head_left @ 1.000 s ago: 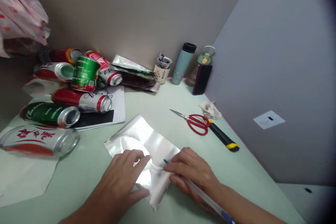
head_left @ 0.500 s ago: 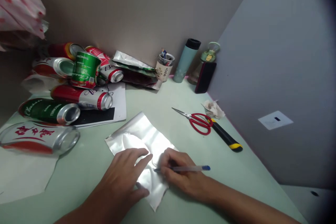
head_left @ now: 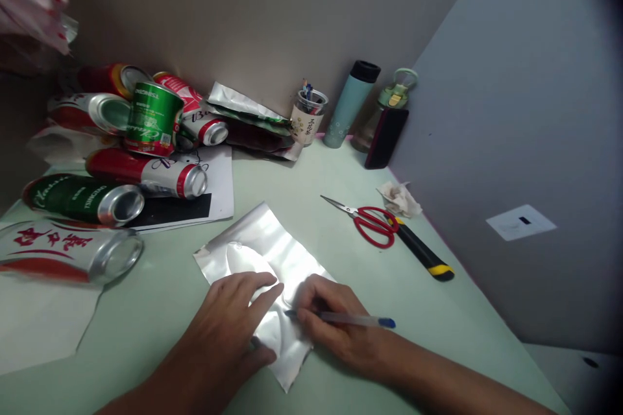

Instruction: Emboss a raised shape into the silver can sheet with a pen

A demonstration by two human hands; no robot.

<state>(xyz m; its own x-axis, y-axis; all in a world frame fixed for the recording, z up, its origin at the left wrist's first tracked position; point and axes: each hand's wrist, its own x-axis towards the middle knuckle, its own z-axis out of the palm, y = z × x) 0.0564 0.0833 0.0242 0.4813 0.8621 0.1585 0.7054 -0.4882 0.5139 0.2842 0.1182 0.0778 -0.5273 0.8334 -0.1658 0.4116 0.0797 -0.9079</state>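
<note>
Pinching the pen in my right hand, tip on the silver sheet at table centre; left hand presses flat at 9 o'clock. Lifting that palm risks sheet slip, skewing the line.

A glossy, creased metal sheet lies on the smooth matt table, beside shiny metal cans.

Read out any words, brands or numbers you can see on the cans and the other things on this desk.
"Bu...": start of a script brand on the red and white can, the rest hidden.
Red Chinese characters on the clear can: too blurred to read.
White lettering on the green cans: too blurred to read.
Dark characters on the pen cup: too small to read.
</note>
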